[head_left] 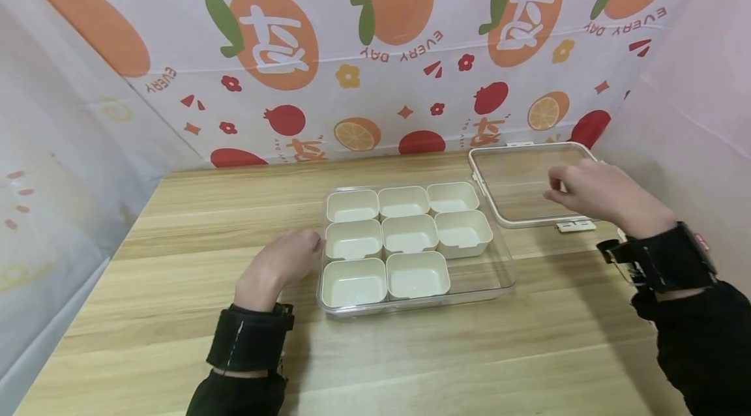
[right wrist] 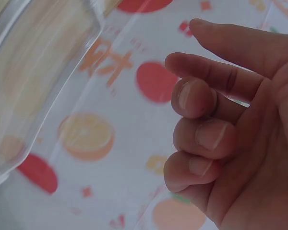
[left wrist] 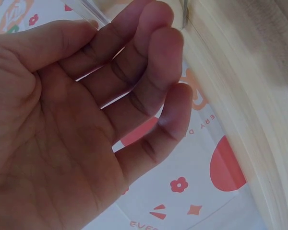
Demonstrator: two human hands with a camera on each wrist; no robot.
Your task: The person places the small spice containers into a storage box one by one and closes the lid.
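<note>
Left hand (head_left: 287,259) loosely curled, empty beside the clear box (head_left: 489,295) mid tabletop (head_left: 411,364); right hand (head_left: 598,189) same, over the lid (head_left: 510,178) by the back-right corner. Guessing cups (head_left: 411,233) are getting arranged; next probably needs one more.

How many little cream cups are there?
8 cups, all in the clear tray: three across the back row, three across the middle row, and two in the front row, at the left and centre.
</note>
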